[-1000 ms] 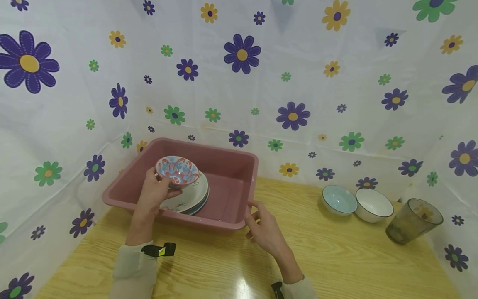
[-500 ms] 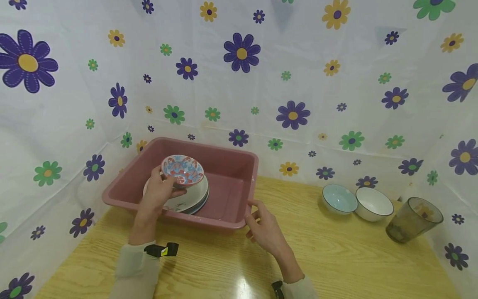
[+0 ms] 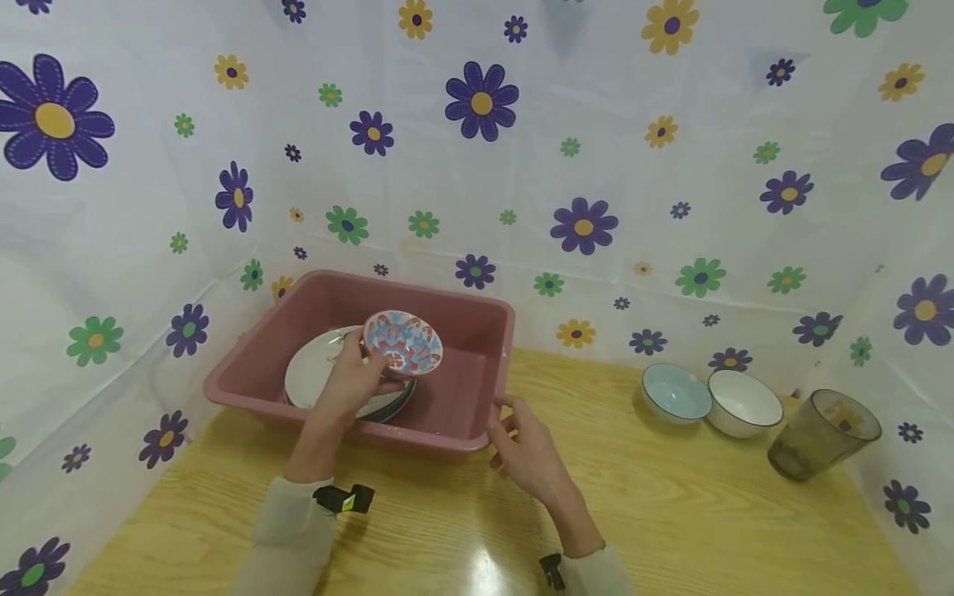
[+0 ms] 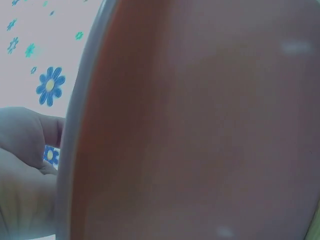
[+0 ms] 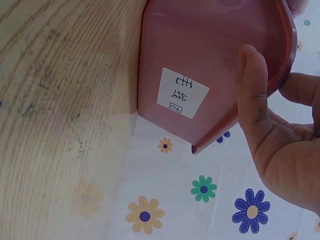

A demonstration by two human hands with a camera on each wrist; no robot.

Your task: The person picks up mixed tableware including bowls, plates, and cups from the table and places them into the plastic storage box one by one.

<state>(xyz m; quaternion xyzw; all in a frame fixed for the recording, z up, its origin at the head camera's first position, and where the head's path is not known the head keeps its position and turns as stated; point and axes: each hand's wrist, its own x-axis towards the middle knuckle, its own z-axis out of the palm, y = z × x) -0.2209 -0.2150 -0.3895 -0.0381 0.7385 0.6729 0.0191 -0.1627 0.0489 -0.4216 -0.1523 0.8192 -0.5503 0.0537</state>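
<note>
My left hand grips a small bowl with a red, blue and white pattern, thumb on its inside. The bowl is tilted and held above the pink plastic basin. Stacked plates lie in the basin's left part, partly hidden by my left hand. At the basin's front right corner, my right hand pinches the rim, as the right wrist view also shows. In the left wrist view the basin's wall hides the bowl and covers much of the hand.
To the right on the wooden table stand a light blue bowl, a white bowl and a tinted glass. A white label is stuck to the basin's outer wall. Flower-printed sheeting rises behind the table.
My left hand has moved right with the patterned bowl, from over the plates toward the basin's middle, uncovering more of the top plate. My right hand has stayed at the basin's corner.
</note>
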